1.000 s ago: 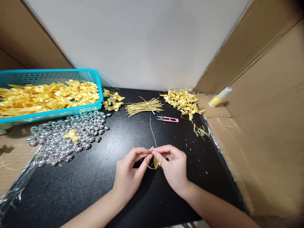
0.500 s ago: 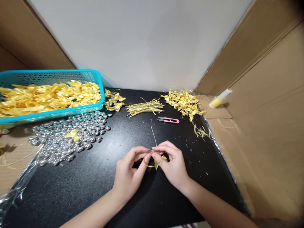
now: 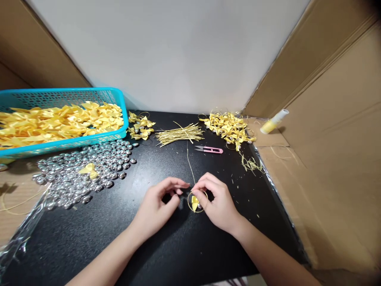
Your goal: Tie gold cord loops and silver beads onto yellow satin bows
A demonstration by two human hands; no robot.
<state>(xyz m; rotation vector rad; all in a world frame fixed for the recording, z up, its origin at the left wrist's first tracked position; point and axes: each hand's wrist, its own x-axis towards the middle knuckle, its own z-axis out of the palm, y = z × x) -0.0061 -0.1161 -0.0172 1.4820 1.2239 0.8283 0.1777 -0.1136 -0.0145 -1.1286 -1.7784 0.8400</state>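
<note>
Between the thumb and fingers of my right hand is a gold cord loop, pinched at its top. A yellow ribbon bow and a silver bead show inside the ring, partly behind my thumb. From the pinch a thin cord end runs up toward the back. My left hand is just left of the loop, thumb and fingers apart, holding nothing. Beyond my hands lie pink thread snips and a tied bundle of gold cords.
At the left, a blue basket of yellow bows stands behind scattered silver beads, a bow on top. Finished-looking bow loops are heaped at the back right, near cord scraps and a tube. Cardboard walls flank the black table.
My left hand has let go of the loop and moved slightly left, its fingers parting. My right hand keeps its pinch, and the ring now shows more fully with the bow inside.
</note>
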